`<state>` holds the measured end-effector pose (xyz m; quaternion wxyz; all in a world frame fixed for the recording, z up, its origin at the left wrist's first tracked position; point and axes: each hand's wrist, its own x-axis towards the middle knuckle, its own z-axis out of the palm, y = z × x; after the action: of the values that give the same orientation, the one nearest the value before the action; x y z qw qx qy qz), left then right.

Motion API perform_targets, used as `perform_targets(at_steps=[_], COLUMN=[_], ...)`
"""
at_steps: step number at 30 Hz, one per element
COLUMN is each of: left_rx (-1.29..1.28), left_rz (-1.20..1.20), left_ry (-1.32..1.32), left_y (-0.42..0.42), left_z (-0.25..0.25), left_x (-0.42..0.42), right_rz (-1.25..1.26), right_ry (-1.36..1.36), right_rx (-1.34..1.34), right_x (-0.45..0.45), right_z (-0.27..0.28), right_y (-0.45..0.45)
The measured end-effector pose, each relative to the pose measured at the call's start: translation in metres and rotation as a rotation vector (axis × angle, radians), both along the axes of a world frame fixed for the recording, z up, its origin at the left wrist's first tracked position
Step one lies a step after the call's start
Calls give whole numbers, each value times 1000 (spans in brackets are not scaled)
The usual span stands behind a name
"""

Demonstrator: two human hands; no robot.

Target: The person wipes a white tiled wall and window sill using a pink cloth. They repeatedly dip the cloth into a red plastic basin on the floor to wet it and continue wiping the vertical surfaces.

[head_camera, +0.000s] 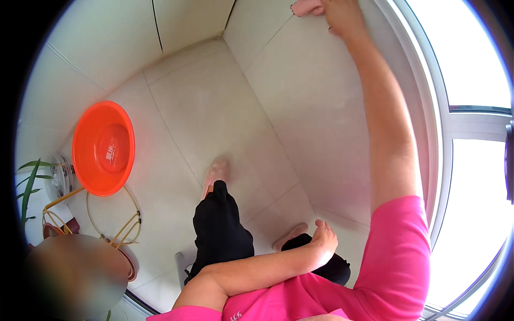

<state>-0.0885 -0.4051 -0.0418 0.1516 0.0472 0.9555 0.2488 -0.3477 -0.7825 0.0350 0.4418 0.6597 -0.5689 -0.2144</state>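
My right hand (346, 19) is stretched far out along the pale tiled wall (313, 100), at the top of the view. It grips a folded pink cloth (307, 7), which lies against the tiles. Part of that hand is cut off by the upper edge. My left forearm crosses my body, and my left hand (324, 240) hangs over my right leg in black trousers (335, 267). Nothing shows in the left hand, and its fingers are loosely bent and partly apart.
An orange plastic basin (103, 148) stands at left, beside potted plants (30, 192) and a yellow plant-support hoop (138, 214). A grey stool (182, 263) is partly visible below me. A bright window (478, 168) lines the right. White cabinet doors (108, 36) rise beyond the tiled floor (192, 108).
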Motion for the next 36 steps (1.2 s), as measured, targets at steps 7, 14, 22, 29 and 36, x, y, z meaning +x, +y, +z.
perform_targets(at_steps=[7,14,22,29,36], left_rx=[74,77,-4,44,115], left_rz=[-40,-123,-27,-138,-175], left_ry=[-82,-147,-41,-149,-104], left_y=[10,-5,-4,0,-17], left_z=[-11,1,4,-3,7], left_x=[0,1,11,6,3], right_rz=[-137,-147,85,-196,-254], right_ry=[-222,-126,-187,-81,-171], right_rx=[277,477,-128,138,608], right_x=[-3,-4,-4,11,3], right_z=[-211,-189,-27,-183,-304], right_y=[120,135,26,62,238])
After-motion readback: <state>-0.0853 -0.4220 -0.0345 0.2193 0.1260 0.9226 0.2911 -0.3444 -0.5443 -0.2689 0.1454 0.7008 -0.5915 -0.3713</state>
